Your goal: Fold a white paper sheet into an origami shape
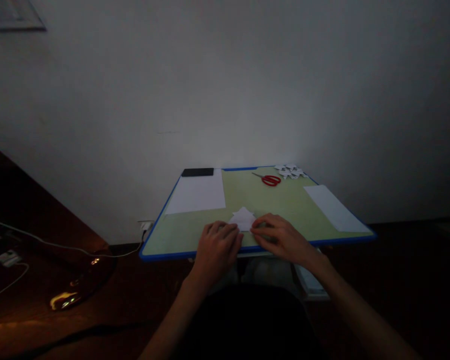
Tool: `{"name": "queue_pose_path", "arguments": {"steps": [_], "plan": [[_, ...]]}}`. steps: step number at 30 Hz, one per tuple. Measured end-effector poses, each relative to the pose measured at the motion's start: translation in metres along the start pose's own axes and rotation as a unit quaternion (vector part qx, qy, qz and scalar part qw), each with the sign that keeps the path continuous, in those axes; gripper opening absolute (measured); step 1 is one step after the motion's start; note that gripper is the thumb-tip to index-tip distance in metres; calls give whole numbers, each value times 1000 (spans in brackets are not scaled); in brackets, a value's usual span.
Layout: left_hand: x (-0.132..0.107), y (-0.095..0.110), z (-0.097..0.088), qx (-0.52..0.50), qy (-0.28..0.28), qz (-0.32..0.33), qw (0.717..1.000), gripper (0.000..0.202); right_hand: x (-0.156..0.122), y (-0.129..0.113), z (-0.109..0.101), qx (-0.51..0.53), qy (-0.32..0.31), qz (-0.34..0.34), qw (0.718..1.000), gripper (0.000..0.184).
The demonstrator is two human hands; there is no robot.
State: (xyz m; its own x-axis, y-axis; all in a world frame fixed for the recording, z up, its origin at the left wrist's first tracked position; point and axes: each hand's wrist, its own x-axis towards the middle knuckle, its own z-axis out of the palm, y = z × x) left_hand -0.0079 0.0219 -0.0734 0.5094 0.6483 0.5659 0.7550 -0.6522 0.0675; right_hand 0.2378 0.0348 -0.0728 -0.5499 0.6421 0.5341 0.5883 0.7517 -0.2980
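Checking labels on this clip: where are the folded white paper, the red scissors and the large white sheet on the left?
folded white paper [243, 217]: head view, middle of its visible face.
red scissors [271, 180]: head view, the red handles.
large white sheet [197, 195]: head view, its centre.

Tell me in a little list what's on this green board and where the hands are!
surface: green board with a blue rim, by a white wall
left hand: lying on the board, fingertips at the left edge of the folded white paper
right hand: fingertips at the paper's right edge
far side: red scissors, with white paper cutouts beside them
left side: white sheet, with a black flat thing behind it
right side: second white sheet
light: dim
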Motion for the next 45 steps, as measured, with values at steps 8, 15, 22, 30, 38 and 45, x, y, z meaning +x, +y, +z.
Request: {"name": "queue_pose_path", "arguments": {"steps": [8, 15, 22, 30, 38, 45], "plan": [[-33, 5, 5, -29, 61, 20, 998, 21, -30, -27, 16, -35, 50, 7, 998, 25], [-37, 0, 11, -39, 121, 46, 991, 34, -36, -29, 30, -82, 102, -1, 991, 41], [-33, -1, 10, -65, 138, 63, 986, 24, -35, -26, 33, -90, 121, -15, 988, 39], [-30, 0, 6, -102, 175, 91, 975, 26, -34, -29, 34, -42, 175, -41, 983, 30], [3, 23, -32, -248, 212, 27, 945, 13, -2, -59, 1, 133, 278, 24, 951, 7], [66, 31, -59, -310, 278, -82, 905, 8, 59, -70, -38, 305, 353, 130, 875, 15]]}}
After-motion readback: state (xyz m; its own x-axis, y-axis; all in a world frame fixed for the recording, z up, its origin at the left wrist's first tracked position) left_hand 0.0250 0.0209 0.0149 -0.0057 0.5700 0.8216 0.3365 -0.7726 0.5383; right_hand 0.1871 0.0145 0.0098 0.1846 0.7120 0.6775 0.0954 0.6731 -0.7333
